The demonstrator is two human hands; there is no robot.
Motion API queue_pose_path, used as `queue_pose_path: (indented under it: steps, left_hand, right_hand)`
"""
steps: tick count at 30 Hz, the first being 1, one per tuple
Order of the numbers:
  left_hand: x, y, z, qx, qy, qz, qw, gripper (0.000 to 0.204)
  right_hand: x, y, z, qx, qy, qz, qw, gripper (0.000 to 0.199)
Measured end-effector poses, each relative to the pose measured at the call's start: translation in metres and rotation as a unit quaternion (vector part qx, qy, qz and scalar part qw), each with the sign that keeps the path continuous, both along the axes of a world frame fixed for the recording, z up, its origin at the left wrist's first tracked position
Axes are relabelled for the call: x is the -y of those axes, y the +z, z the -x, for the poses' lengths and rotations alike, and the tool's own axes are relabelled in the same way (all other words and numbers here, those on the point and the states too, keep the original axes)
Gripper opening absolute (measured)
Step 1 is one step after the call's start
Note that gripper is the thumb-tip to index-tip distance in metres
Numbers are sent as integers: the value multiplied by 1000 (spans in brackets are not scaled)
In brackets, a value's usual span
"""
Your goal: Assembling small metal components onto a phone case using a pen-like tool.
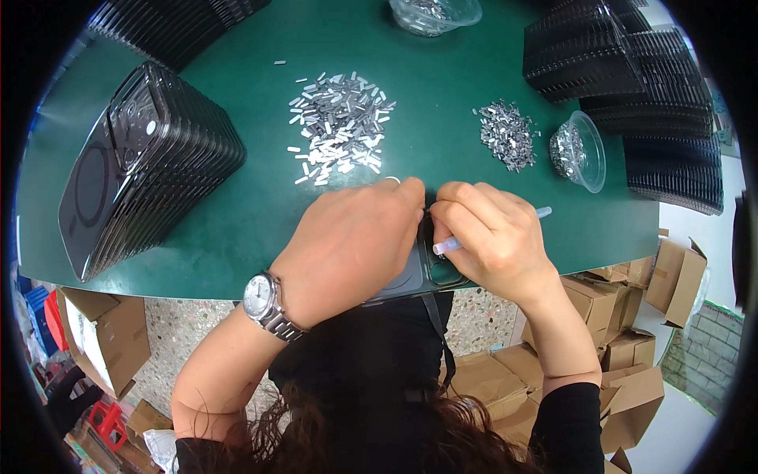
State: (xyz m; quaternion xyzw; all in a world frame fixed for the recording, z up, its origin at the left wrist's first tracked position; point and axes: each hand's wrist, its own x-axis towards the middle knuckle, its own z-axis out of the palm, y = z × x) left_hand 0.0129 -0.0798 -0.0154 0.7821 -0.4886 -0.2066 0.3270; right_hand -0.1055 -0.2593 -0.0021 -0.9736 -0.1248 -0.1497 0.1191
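Note:
A phone case (404, 278), black-rimmed with a camera opening, lies at the table's near edge, mostly covered by my hands. My left hand (355, 229), wearing a steel wristwatch (268, 304), is closed over the case with its fingertips at the far edge. My right hand (493, 241) is closed around a pale translucent pen-like stick (447, 246), which sticks out on both sides of the fingers. Its fingertips meet the case's edge beside the left ones. Whatever lies between the fingertips is hidden. Beyond my hands is a loose pile of small silvery strips (339, 122).
A tall stack of phone cases (158, 166) stands at left, with more stacks (576, 55) far right. A smaller pile of metal bits (507, 134) lies near a clear bowl (584, 150); another bowl (434, 16) stands at the back. Cardboard boxes (588, 308) crowd the floor.

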Motion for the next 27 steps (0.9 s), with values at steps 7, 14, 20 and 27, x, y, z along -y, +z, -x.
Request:
queue_pose_path:
  steps: [7,14,20,27]
  left_hand:
    - [1,1,0,11,-3,-5,1000,13]
    - [6,-1,2,57,-14,7,998,13]
    - [13,0,4,106,-41,-5,993,14]
    - [7,-5,5,140,-46,-2,989,13]
  right_hand:
    - [-3,0,1,0,-10,30,1000,25]
    - [-5,-8,8,-52,-53,-58,996,27]
    - [-1,-3,15,-85,-98,-141,981,23]
    - [5,0,14,-90,-34,-33,995,24]
